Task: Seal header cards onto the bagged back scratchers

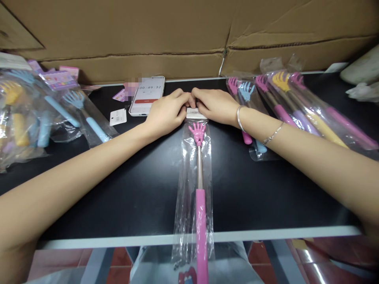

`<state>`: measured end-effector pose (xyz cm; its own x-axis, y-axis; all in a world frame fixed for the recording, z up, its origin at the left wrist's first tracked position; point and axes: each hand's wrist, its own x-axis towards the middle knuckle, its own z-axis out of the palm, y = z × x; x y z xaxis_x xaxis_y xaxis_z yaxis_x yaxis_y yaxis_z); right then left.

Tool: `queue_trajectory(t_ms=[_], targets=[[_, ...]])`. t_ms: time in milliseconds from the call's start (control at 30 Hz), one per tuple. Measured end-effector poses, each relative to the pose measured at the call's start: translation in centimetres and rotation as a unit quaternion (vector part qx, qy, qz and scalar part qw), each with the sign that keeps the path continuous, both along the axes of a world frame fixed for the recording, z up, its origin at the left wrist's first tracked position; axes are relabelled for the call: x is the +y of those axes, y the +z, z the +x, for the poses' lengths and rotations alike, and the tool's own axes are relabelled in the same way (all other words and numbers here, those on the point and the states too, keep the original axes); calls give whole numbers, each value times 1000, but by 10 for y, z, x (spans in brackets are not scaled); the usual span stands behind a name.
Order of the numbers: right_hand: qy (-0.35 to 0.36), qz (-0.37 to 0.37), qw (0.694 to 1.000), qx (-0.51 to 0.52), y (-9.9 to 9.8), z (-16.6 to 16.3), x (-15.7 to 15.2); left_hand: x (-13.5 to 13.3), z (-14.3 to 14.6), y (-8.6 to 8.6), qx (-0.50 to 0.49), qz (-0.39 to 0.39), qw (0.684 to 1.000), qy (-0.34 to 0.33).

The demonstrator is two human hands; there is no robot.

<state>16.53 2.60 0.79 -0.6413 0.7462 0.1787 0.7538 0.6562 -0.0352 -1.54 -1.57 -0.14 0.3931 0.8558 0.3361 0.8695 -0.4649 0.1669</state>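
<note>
At the middle of the black table, here we have a pink back scratcher in a clear sleeve, claw end away from us, handle running straight over the pale near edge and out above the lap. Just beyond the claw sits a white card, and that's where we find both hands! The left hand comes in from one side, thumb and forefinger closed in a pinch on the card; the right hand mirrors it, fingers curled and pinching too, the knuckles of the two meeting, so we can't make out the card's far edge. On the right wrist we spot a bangle and, farther up, a thin bracelet. Just behind the left hand lies a phone, its timer reading 00:49:32, with a white tag close beside it. Farther left, we've got a heap of bagged scratchers in blue and yellow, some overlapping; across on the right, a slanting row of sleeved scratchers, pink, blue, purple and yellow, partly hidden by the right forearm. And behind everything, brown cardboard walls us in.
</note>
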Motion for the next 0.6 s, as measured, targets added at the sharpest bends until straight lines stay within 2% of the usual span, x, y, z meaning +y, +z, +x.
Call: queue_trajectory(t_ms=[600], targets=[[-19, -12, 1000, -2, 3, -2, -3, 0, 0, 0, -1, -2, 1000, -3]])
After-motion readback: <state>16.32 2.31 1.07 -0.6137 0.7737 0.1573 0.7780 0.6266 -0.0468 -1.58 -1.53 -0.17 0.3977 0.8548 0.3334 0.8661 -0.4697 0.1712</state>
